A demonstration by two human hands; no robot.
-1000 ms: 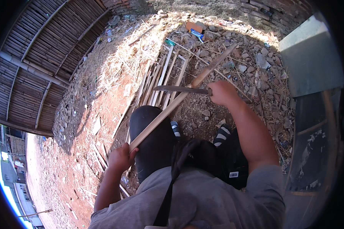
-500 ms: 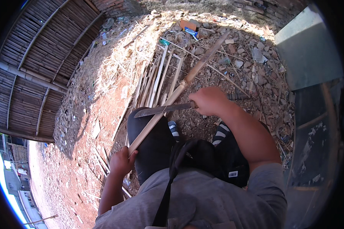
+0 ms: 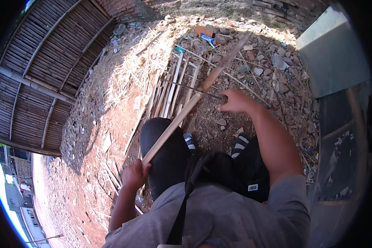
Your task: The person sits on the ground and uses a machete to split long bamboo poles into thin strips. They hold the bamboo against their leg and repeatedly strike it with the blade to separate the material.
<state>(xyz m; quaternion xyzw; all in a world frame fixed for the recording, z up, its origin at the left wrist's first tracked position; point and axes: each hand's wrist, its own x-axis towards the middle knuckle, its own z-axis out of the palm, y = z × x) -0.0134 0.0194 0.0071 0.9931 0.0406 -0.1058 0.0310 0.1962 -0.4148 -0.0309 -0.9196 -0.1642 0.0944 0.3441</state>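
A long split bamboo slat (image 3: 169, 131) slants from my lap area up and to the right, its far end over the rubble. My left hand (image 3: 135, 175) is closed around the near end, beside my left thigh. In my right hand (image 3: 234, 101) is the handle of a long knife (image 3: 181, 85), whose blade appears as a thin dark line pointing left. The blade crosses the slat close to its node, at about mid-length; whether it touches the wood I cannot tell. Several pale slats (image 3: 171, 89) lie on the ground past my left knee.
Stones and broken brick (image 3: 273, 76) cover the ground ahead and right. A woven bamboo wall (image 3: 37, 78) stands left, a brick wall (image 3: 235, 12) at the back. A pale panel (image 3: 335, 53) rises on the right. More thin strips (image 3: 111, 175) lie left of my left hand.
My right hand has moved the knife farther up the slat, away from my body, and turned its blade edge-on. My left hand keeps its hold at the near end.
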